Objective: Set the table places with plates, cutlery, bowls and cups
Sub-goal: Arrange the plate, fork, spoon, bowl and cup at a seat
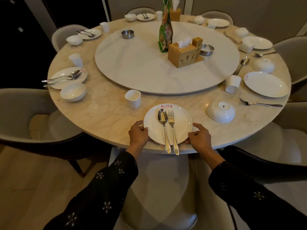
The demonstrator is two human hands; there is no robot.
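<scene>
Round marble table [103,117] with turntable [141,63], grey chairs [25,117]; 2 hands, left hand [138,132] and right hand [199,136], gripping plate [154,127].

A round marble table [103,113] carried a white turntable [132,63] at its centre. Around the rim lay plates, bowls, cups and cutlery; nearest sat a plate [154,128], a cup [132,98] just beyond it, and an upturned bowl [220,111] to the right.

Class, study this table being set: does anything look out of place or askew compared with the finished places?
Yes. On the right side, an upside-down bowl sits near the front plate, and a cup lies tipped beside the bare plate. The left side's bowl and cup stand upright.
</scene>
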